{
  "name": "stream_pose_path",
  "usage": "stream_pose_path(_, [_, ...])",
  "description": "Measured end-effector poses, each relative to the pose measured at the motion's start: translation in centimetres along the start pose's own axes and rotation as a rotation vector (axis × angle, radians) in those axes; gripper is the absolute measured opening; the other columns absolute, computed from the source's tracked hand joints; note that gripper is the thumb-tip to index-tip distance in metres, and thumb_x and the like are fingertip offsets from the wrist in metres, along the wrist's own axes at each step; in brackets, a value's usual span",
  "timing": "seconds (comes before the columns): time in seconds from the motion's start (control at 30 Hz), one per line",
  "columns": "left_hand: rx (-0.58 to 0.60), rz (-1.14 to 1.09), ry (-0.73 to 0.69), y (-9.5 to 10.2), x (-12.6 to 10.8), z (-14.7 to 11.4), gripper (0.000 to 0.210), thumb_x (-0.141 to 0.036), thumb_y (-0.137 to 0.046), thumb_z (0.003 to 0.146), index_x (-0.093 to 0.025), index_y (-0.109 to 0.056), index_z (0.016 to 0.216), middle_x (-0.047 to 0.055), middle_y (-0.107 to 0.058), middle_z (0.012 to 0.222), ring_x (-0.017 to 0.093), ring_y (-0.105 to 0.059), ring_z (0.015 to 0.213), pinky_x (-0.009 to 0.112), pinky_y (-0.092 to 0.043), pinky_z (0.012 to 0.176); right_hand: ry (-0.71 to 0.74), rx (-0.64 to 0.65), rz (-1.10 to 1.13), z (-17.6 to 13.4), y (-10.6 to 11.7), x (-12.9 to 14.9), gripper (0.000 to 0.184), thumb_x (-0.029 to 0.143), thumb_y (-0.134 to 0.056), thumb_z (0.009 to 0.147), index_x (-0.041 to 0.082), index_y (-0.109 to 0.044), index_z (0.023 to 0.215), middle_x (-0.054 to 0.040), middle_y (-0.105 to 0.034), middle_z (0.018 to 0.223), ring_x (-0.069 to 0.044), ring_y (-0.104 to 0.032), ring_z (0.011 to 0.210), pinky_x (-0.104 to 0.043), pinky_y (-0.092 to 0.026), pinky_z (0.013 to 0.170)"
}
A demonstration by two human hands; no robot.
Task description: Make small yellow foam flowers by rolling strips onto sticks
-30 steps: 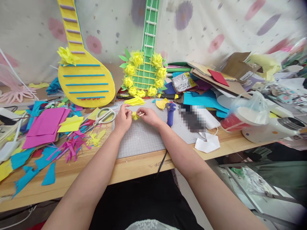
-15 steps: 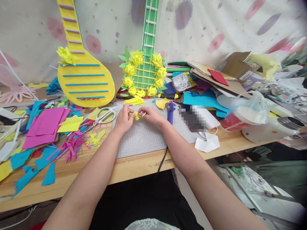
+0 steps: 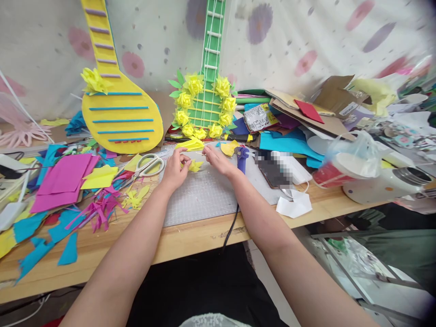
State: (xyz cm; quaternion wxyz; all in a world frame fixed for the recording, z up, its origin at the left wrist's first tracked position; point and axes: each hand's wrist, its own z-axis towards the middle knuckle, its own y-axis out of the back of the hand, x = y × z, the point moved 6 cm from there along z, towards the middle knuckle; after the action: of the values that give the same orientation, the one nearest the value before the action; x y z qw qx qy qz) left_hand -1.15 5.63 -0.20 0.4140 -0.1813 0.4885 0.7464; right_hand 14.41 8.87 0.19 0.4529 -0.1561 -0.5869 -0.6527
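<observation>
My left hand (image 3: 176, 170) is closed on a small yellow paper flower (image 3: 195, 166), with its pointed petals sticking out to the right of the fingertips. Just right of it, my right hand (image 3: 220, 162) pinches a thin pale stick (image 3: 199, 153) that points left above the flower. Both hands are over the grey cutting mat (image 3: 194, 200). Behind them lies a folded piece of yellow paper (image 3: 189, 144). A purple-blue glue gun (image 3: 241, 160) rests close to my right wrist.
A yellow cardboard lute shape (image 3: 122, 120) and a green one ringed with yellow flowers (image 3: 210, 68) lean at the back. Scissors (image 3: 150, 165), magenta paper (image 3: 63, 177) and blue scraps lie left. To the right are a phone (image 3: 272, 170), a lidded cup (image 3: 340, 170) and a flask (image 3: 381, 186).
My right hand has moved a little to the right, away from the flower, and its fingers have straightened. More of the petals now shows beside my left hand.
</observation>
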Motion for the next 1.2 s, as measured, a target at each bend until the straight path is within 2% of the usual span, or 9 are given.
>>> stream_pose_path(0.13, [0.001, -0.019, -0.001, -0.1, 0.2, 0.1, 0.037, -0.026, -0.047, 0.080, -0.020, -0.037, 0.115, 0.002, -0.063, 0.081, 0.017, -0.058, 0.081, 0.031, -0.043, 0.071, -0.068, -0.056, -0.082, 0.5, -0.6, -0.7, 0.030, 0.041, -0.034, 0.087, 0.019, -0.053, 0.081, -0.0013, -0.056, 0.076, -0.014, -0.049, 0.071, -0.025, -0.036, 0.068])
stream_pose_path(0.3, [0.003, -0.068, 0.006, -0.4, 0.5, 0.0, 0.040, -0.028, -0.050, 0.079, -0.020, -0.036, 0.115, 0.001, -0.062, 0.078, 0.016, -0.058, 0.079, 0.028, -0.043, 0.065, -0.107, -0.166, 0.013, 0.7, -0.8, -0.8, 0.035, 0.041, -0.028, 0.089, 0.018, -0.052, 0.075, -0.0035, -0.059, 0.080, -0.015, -0.053, 0.078, -0.026, -0.037, 0.073])
stream_pose_path(0.47, [-0.022, -0.011, -0.035, -0.2, -0.1, -0.1, 0.052, -0.021, -0.063, 0.067, -0.021, -0.037, 0.112, -0.002, -0.062, 0.078, 0.016, -0.058, 0.079, 0.036, -0.041, 0.084, -0.089, -0.144, 0.050, 0.8, -1.4, -1.0, 0.024, 0.036, -0.036, 0.085, 0.019, -0.050, 0.076, -0.0015, -0.056, 0.077, -0.014, -0.050, 0.074, -0.026, -0.036, 0.070])
stream_pose_path(0.67, [-0.084, 0.127, -0.098, 0.4, -0.7, -0.1, 0.049, -0.012, -0.058, 0.069, -0.022, -0.038, 0.113, 0.001, -0.065, 0.084, 0.022, -0.052, 0.108, 0.042, -0.031, 0.096, -0.062, -0.205, 0.257, 0.9, -1.6, -1.4, 0.019, 0.035, -0.045, 0.080, 0.018, -0.050, 0.076, -0.0011, -0.056, 0.077, -0.013, -0.051, 0.073, -0.026, -0.038, 0.069])
stream_pose_path(0.8, [-0.107, 0.176, -0.058, 0.5, -0.1, -0.1, 0.047, -0.011, -0.057, 0.069, -0.021, -0.039, 0.111, 0.002, -0.066, 0.090, 0.024, -0.050, 0.110, 0.042, -0.030, 0.095, -0.110, -0.136, 0.429, 0.8, -2.2, -1.3, 0.014, 0.032, -0.049, 0.077, 0.018, -0.052, 0.077, -0.0001, -0.057, 0.073, -0.010, -0.050, 0.063, -0.025, -0.040, 0.063])
stream_pose_path(0.9, [-0.145, 0.203, -0.012, 0.7, 0.2, -0.1, 0.046, -0.009, -0.055, 0.067, -0.021, -0.039, 0.109, 0.003, -0.066, 0.092, 0.024, -0.049, 0.109, 0.042, -0.029, 0.095, -0.180, -0.062, 0.478, 0.6, -2.7, -1.3, 0.010, 0.027, -0.050, 0.074, 0.018, -0.052, 0.078, 0.0009, -0.057, 0.071, -0.008, -0.045, 0.056, -0.024, -0.038, 0.057])
stream_pose_path(1.03, [-0.196, 0.243, 0.040, 1.1, 0.5, -0.2, 0.047, -0.011, -0.056, 0.065, -0.021, -0.040, 0.108, 0.003, -0.065, 0.091, 0.026, -0.049, 0.108, 0.042, -0.027, 0.095, -0.197, -0.061, 0.406, 0.6, -2.8, -1.4, 0.007, 0.024, -0.049, 0.075, 0.017, -0.052, 0.075, 0.0009, -0.056, 0.071, -0.010, -0.048, 0.064, -0.025, -0.040, 0.064])
stream_pose_path(1.2, [-0.238, 0.269, 0.069, 1.8, 0.4, -0.3, 0.049, -0.012, -0.058, 0.061, -0.021, -0.042, 0.107, 0.004, -0.064, 0.097, 0.026, -0.049, 0.104, 0.042, -0.028, 0.093, -0.139, -0.065, 0.279, 0.9, -3.0, -1.5, 0.007, 0.024, -0.046, 0.078, 0.018, -0.049, 0.075, 0.0002, -0.055, 0.076, -0.012, -0.050, 0.073, -0.027, -0.039, 0.073])
